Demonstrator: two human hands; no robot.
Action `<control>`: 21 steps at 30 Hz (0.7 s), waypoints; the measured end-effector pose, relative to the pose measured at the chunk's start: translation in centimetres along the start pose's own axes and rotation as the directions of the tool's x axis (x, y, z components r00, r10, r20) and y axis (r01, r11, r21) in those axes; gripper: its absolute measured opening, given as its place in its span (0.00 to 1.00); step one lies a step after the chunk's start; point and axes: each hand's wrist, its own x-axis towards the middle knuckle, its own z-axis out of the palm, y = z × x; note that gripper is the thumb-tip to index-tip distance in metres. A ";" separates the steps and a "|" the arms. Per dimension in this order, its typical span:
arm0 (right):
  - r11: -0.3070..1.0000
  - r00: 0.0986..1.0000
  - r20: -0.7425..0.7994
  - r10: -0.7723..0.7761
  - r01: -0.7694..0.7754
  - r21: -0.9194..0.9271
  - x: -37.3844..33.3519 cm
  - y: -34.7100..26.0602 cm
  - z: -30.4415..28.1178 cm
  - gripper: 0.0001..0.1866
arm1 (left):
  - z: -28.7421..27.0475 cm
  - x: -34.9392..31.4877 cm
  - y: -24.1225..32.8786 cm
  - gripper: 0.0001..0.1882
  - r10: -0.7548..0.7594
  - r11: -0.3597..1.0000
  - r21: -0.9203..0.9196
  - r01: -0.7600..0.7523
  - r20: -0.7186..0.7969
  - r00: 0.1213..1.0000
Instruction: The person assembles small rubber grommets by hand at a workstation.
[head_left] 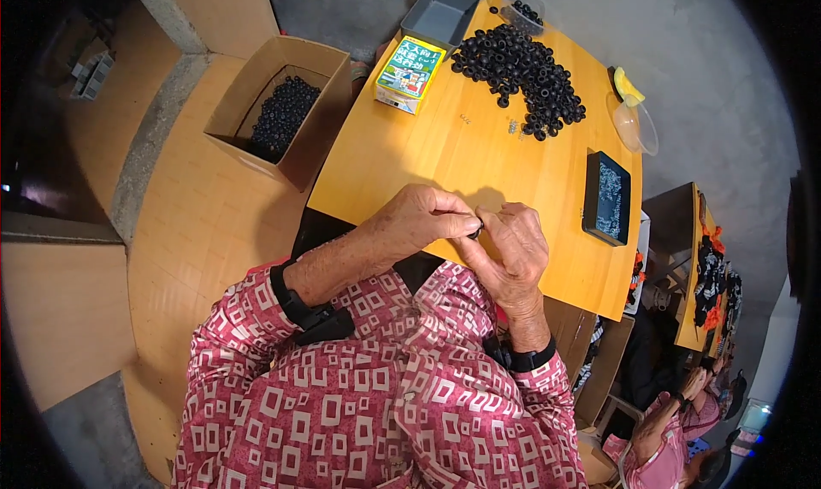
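Observation:
My left hand (421, 213) and my right hand (516, 248) meet above the near edge of the wooden table (410, 155). Their fingertips pinch a small black round plastic part (475, 231) between them. Fingers cover most of it, so its exact kind does not show. Farther back on the table lies a heap of black, hollow, round plastic parts (522, 74). In front of this heap, a few tiny silvery pieces (513, 127) are scattered. To the right, a black tray (589, 225) holds many small pale, shiny pieces.
A yellow-green printed carton (409, 74) and a grey bin (440, 14) stand at the table's far left. Clear plastic tubs (637, 131) sit along the far and right sides. Left of the table, a cardboard box (321, 65) contains dark parts. Another person (671, 429) works at lower right.

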 end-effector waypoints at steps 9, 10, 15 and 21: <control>0.997 0.999 -0.014 -0.035 0.034 -0.074 0.2 0.2 -0.6 0.21 | 0.2 0.0 -0.3 0.14 0.026 0.977 -0.208 -0.039 -0.064 0.998; 0.997 0.999 -0.015 -0.034 0.033 -0.075 0.1 0.3 -0.5 0.21 | 0.3 -0.1 -0.2 0.14 0.013 0.980 -0.200 -0.021 -0.044 0.999; 0.998 0.999 0.049 -0.018 0.022 -0.065 0.5 -0.3 -0.5 0.22 | -0.2 0.2 -0.8 0.14 -0.002 0.983 -0.182 -0.001 -0.014 1.000; 0.974 0.988 0.096 0.119 -0.135 0.181 0.7 -0.1 -1.8 0.17 | -0.1 0.2 -1.1 0.14 0.018 0.959 -0.282 -0.017 0.000 1.000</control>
